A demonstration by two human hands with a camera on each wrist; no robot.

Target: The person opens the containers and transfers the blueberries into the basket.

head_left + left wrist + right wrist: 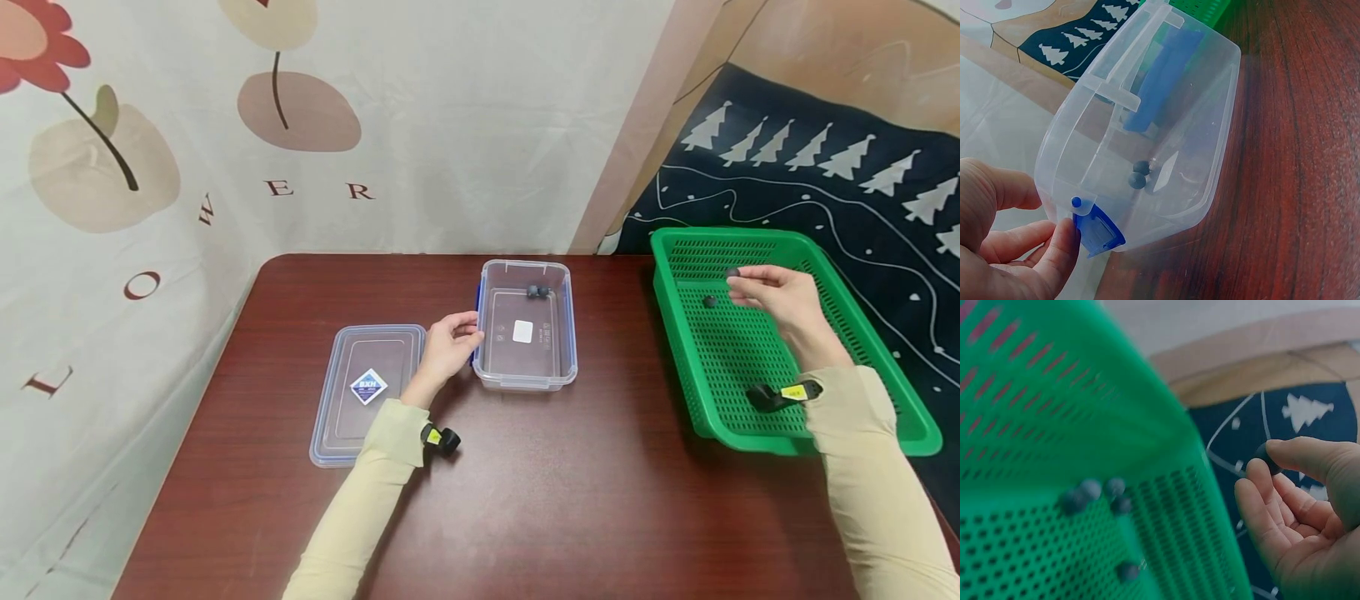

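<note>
My right hand point(776, 300) is above the green basket point(675, 367), pinching a blueberry point(1267, 456) between thumb and fingertips. Several more blueberries point(1127, 570) lie inside the basket in the right wrist view; the head view shows one point(709, 302) beneath the hand. With its fingers at the left wall, my left hand point(448, 348) holds the clear plastic container point(525, 383) beside its blue clasp point(1100, 232). Inside that uncovered container, a pair of blueberries point(533, 292) sits near the far end, around a white label point(522, 332).
A clear lid point(330, 417) with a blue rim and a sticker lies flat on the brown table point(540, 483), left of the container. Behind the table hangs a pale printed curtain point(465, 125). Dark cloth with white trees point(757, 192) is behind the basket.
</note>
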